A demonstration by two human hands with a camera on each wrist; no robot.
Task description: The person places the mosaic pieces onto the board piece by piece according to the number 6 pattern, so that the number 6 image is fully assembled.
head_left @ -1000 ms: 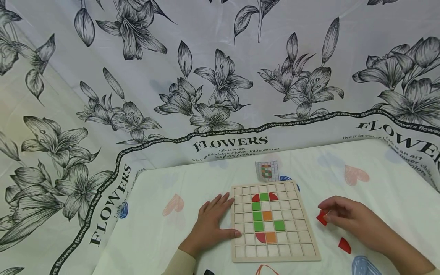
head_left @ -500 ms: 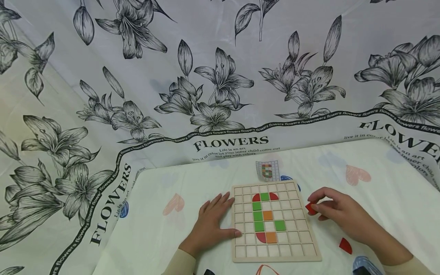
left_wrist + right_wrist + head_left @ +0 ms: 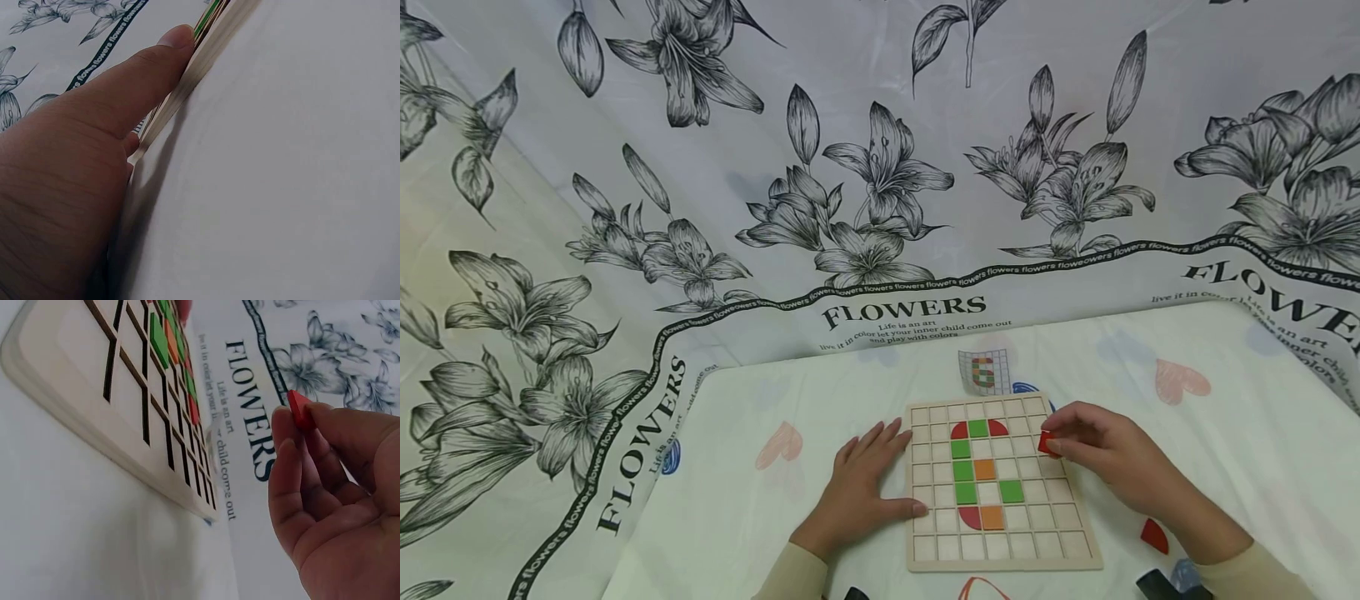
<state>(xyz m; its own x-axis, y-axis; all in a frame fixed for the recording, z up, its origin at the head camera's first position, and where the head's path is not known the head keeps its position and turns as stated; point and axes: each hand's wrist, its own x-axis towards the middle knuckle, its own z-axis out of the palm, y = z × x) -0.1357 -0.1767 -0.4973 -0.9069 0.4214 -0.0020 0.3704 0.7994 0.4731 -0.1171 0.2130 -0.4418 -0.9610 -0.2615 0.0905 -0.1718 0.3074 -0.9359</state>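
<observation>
A wooden grid board [image 3: 1022, 546] lies on the table with green, orange and red tiles set in some of its squares. Along its left edge my left hand [image 3: 867, 483] rests with straight fingers, the thumb [image 3: 178, 40] lying on the rim. My right hand [image 3: 1108, 450] pinches a red tile [image 3: 300, 411] between thumb and fingertips, above the board's right side. The fingers partly cover the tile, so its full shape is hidden. A red quarter-round tile [image 3: 1154, 536] lies on the cloth to the right of the board, below my right hand.
Behind the board stands a small printed pattern card [image 3: 985, 372] with a coloured grid figure. A white cloth with printed hearts [image 3: 722, 467] covers the table. A flower-print curtain [image 3: 865, 208] rises at the back. Dark objects [image 3: 1161, 583] show at the lower edge.
My right hand has carried the red tile leftward and slightly away from me, from beside the board to over its right edge. My left hand stays where it was.
</observation>
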